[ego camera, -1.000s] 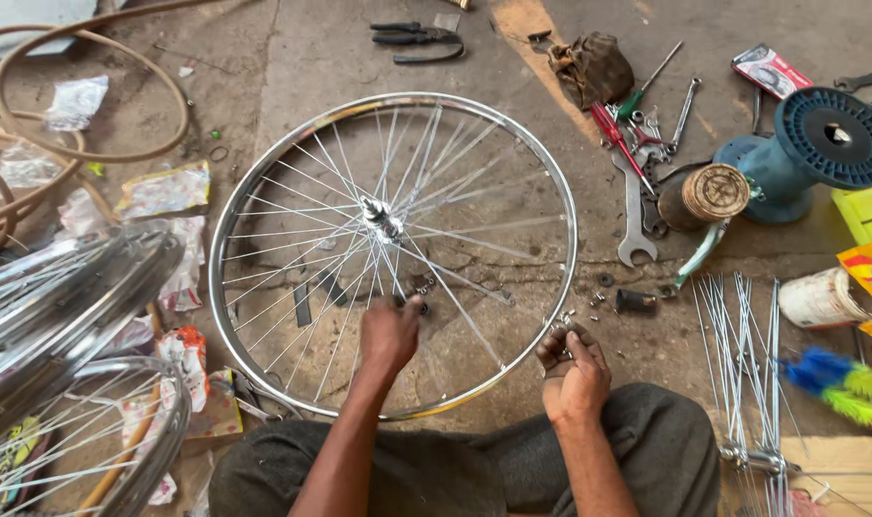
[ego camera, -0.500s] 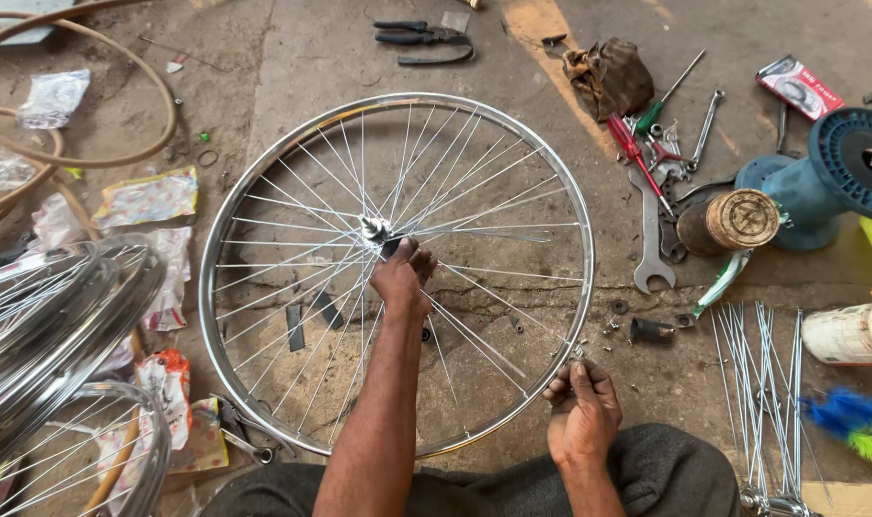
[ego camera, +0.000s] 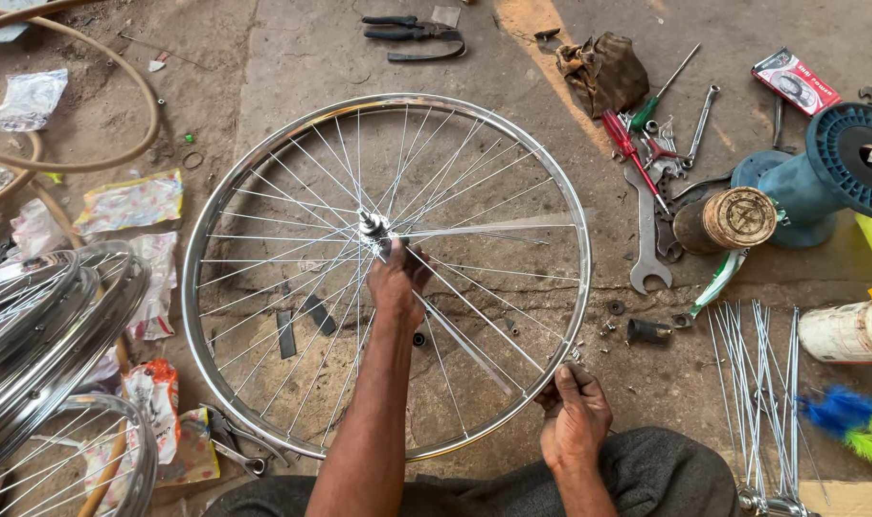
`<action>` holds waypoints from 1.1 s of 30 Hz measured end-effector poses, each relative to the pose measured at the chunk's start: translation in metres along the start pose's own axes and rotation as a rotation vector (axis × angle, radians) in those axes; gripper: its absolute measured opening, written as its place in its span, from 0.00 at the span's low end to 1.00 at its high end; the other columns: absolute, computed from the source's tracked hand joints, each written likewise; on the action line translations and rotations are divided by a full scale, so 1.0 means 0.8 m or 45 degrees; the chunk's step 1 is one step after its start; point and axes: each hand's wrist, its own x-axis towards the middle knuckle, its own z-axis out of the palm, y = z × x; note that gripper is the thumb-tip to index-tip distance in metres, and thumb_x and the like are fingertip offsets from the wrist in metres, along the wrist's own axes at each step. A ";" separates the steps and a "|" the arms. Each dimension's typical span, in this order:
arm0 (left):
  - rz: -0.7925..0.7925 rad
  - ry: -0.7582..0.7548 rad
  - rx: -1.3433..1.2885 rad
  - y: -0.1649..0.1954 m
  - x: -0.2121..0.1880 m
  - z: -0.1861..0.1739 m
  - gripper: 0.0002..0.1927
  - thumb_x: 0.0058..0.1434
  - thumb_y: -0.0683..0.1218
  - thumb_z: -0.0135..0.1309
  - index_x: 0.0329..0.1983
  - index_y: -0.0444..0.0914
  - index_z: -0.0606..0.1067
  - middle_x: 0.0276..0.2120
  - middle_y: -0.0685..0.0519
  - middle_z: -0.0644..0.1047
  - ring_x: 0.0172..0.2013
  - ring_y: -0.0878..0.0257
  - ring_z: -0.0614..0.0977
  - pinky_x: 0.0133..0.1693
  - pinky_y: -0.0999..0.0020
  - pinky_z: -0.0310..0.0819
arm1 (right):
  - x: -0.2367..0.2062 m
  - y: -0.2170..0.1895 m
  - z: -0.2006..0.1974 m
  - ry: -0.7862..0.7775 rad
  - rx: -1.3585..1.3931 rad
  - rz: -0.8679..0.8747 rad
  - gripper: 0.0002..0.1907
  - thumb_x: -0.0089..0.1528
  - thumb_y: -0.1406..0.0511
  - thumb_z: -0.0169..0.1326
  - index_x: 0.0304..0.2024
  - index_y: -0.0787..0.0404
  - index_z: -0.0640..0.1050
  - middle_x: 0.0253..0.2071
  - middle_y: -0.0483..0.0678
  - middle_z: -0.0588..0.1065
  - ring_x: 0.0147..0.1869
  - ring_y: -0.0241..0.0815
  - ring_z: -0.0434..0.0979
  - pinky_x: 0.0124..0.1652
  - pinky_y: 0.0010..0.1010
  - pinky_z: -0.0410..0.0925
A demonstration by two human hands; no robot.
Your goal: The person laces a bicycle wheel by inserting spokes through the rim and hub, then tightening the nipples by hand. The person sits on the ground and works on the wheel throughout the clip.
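Note:
A shiny bicycle wheel rim (ego camera: 227,191) with many thin spokes lies flat on the concrete floor in front of me. My left hand (ego camera: 397,282) reaches across it to the hub (ego camera: 373,227) at the centre, fingers closed around a spoke close to the hub. My right hand (ego camera: 575,418) rests at the near right edge of the rim, pinching the outer end of a spoke where it meets the rim. My knees in dark trousers show at the bottom.
Wrenches (ego camera: 645,230), red-handled screwdrivers (ego camera: 625,142), a wooden-topped can (ego camera: 728,220) and a blue spool (ego camera: 852,161) lie right of the wheel. Loose spokes (ego camera: 761,383) sit at lower right. More rims (ego camera: 43,325) stack at left. Pliers (ego camera: 407,29) lie beyond.
My left hand has moved from the near part of the wheel up to the hub. My right hand has stayed at the near right rim.

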 end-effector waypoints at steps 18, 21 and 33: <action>0.624 0.115 0.732 -0.038 -0.078 -0.028 0.10 0.70 0.45 0.47 0.40 0.33 0.74 0.23 0.56 0.68 0.24 0.65 0.66 0.26 0.62 0.61 | -0.018 -0.012 -0.006 0.081 -0.069 -0.032 0.05 0.64 0.71 0.59 0.42 0.64 0.79 0.37 0.45 0.78 0.39 0.36 0.76 0.41 0.26 0.70; 0.678 0.199 0.926 -0.030 -0.079 -0.031 0.10 0.70 0.46 0.47 0.43 0.35 0.75 0.22 0.55 0.70 0.23 0.66 0.68 0.25 0.64 0.64 | -0.009 -0.010 0.014 0.190 -0.062 0.071 0.05 0.63 0.72 0.60 0.41 0.65 0.78 0.38 0.44 0.79 0.41 0.36 0.76 0.43 0.24 0.70; -0.103 -0.164 1.340 -0.026 -0.128 -0.075 0.08 0.67 0.40 0.47 0.44 0.45 0.64 0.23 0.48 0.78 0.21 0.60 0.78 0.18 0.67 0.72 | -0.015 -0.030 0.035 0.200 0.018 0.115 0.04 0.64 0.72 0.58 0.41 0.63 0.79 0.37 0.45 0.79 0.38 0.38 0.77 0.39 0.31 0.71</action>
